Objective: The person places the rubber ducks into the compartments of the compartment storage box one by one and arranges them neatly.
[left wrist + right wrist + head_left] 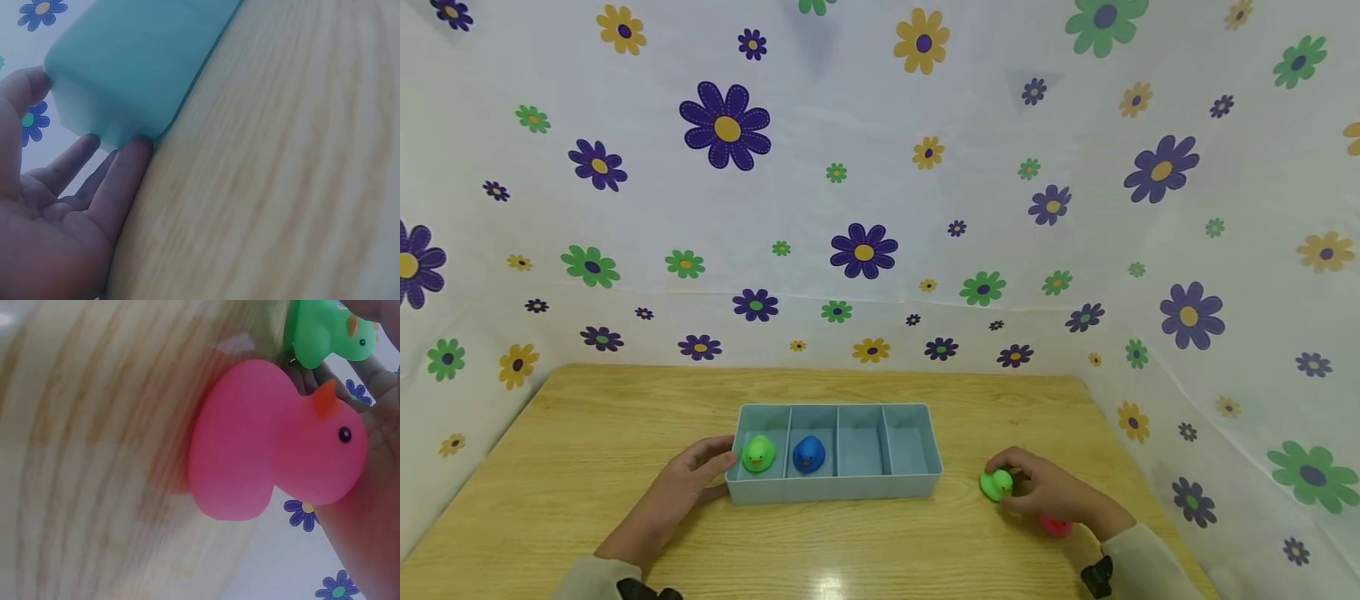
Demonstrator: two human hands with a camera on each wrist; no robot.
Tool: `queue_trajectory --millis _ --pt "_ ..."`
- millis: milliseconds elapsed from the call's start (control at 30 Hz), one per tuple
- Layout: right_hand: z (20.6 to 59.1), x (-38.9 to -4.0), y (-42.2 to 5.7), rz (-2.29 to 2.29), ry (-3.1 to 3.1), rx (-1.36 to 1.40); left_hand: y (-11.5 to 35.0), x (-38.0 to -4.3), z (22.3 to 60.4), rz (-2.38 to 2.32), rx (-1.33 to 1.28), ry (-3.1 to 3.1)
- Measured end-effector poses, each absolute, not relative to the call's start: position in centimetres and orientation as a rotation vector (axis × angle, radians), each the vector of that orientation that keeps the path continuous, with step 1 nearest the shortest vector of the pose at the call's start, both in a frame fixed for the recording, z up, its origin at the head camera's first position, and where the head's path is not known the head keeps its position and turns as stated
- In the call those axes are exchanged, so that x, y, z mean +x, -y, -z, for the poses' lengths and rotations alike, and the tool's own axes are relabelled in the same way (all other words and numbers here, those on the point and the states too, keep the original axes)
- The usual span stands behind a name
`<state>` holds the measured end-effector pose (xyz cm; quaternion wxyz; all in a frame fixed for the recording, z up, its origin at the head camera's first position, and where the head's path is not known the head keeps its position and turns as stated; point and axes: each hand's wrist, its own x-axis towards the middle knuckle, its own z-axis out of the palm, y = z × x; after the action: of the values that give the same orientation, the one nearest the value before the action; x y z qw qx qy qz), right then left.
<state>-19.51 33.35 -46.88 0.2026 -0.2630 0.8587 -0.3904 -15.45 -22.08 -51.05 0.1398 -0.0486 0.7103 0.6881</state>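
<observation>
My left hand [688, 475] rests against the left end of a pale blue divided box [835, 487]. In the left wrist view its straight fingertips [140, 147] touch the end wall low down, with the thumb up at the rim. A green rubber duck [758, 454] sits in the leftmost compartment and a blue rubber duck [808, 455] in the one beside it. To the right of the box, my right hand [1045, 490] pinches another green rubber duck [996, 485] between thumb and fingers. A pink rubber duck [250, 444] stands under that hand's wrist, partly hidden in the head view.
The box and ducks are on a light wooden table [865, 550]. A white flowered cloth [820, 192] hangs behind the table and along both sides. Dividers split the box into several compartments in one row; the two right ones hold nothing.
</observation>
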Motion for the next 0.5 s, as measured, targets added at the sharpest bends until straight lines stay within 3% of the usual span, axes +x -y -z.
queue_trajectory --millis 500 --pt "47.53 -19.93 -32.67 1.075 -2.489 -0.692 22.07 -15.51 51.41 -1.98 -0.156 -2.071"
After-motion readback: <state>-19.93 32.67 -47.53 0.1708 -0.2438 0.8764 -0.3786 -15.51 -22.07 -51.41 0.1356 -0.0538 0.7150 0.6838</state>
